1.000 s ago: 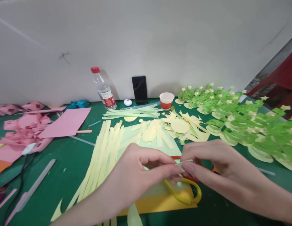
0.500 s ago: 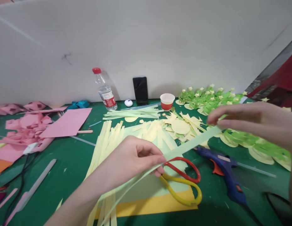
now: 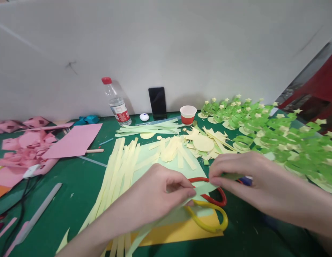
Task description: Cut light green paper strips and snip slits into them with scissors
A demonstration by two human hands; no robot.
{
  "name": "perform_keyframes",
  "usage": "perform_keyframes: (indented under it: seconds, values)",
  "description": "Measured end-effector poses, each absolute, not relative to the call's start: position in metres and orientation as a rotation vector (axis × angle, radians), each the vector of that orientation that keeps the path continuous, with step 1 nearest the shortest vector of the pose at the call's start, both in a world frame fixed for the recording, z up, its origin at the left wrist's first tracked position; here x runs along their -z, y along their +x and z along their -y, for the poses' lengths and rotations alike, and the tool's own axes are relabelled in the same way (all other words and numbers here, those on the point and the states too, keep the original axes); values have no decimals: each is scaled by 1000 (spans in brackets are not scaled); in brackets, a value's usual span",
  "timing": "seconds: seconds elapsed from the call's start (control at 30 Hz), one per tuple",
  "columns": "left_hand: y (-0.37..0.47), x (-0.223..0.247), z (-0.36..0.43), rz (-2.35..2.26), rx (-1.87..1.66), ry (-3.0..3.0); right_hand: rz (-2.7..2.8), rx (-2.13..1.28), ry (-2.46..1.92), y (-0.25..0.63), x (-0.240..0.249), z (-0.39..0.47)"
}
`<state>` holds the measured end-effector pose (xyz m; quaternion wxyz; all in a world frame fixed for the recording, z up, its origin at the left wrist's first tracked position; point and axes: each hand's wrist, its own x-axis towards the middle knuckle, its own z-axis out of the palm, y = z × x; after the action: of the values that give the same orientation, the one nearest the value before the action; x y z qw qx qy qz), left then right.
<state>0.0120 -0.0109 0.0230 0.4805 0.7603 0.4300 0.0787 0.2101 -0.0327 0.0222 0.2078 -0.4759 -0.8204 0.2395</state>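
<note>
A pale green paper strip (image 3: 203,189) is stretched between my two hands. My left hand (image 3: 168,191) pinches it between thumb and fingers, and its tail hangs down toward the front edge of the view. The other end is pinched by my right hand (image 3: 241,175), a short way to the right. Below the hands lie scissors with a red and a yellow handle (image 3: 225,223), their blades hidden by my left hand. They rest on pale green paper sheets (image 3: 144,157), with a yellow-orange sheet (image 3: 179,232) underneath. Long pale yellow strips (image 3: 116,167) lie at the left.
Behind are green strips (image 3: 149,127), a bottle (image 3: 119,110), a phone (image 3: 157,103) and a paper cup (image 3: 188,116). Yellow scraps (image 3: 204,142) and green star-topped paper pieces (image 3: 278,132) fill the right. A blue glue gun (image 3: 246,181) is mostly hidden by my right hand. Pink paper (image 3: 74,141) lies left.
My right hand has moved left and down, close to my left hand, so less strip shows between them. My right hand now covers much of the glue gun. My left hand has shifted slightly right.
</note>
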Motion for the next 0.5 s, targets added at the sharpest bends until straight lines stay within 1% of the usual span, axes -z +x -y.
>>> perform_keyframes:
  seconds: [0.17, 0.3, 0.5]
  values:
    - [7, -36, 1, -1079, -111, 1813, 2267, -555, -1367, 239, -30, 27]
    - [4, -37, -5, -1104, -78, 1766, 2358, -582, -1363, 256, -34, 22]
    - [7, -32, -3, -1083, -151, 1778, 2338, -586, -1429, 247, -30, 25]
